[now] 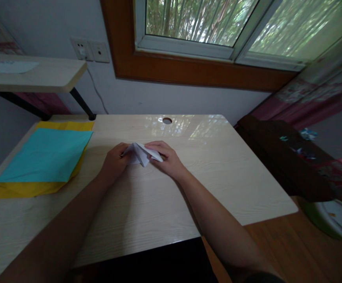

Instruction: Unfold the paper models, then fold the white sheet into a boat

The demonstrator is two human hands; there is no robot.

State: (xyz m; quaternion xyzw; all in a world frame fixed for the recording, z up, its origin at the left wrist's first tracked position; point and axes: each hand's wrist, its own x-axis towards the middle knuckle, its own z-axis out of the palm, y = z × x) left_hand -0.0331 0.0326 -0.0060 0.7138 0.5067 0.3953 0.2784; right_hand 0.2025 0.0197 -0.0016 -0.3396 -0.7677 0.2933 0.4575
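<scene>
A small piece of folded white paper is held up just above the desk, with creases and pointed flaps showing. My left hand grips its left side, fingers curled behind it. On the right side, my right hand pinches a flap, the fingers on top and the thumb below. The paper peaks in the middle, and a pointed fold hangs down between my two hands. Parts of its edges are hidden by my fingers.
Left on the desk lie a turquoise sheet and yellow sheets beneath it. A raised shelf overhangs the back left corner. The desk has a round cable hole. Dark wooden furniture and a white-and-green bin stand at right.
</scene>
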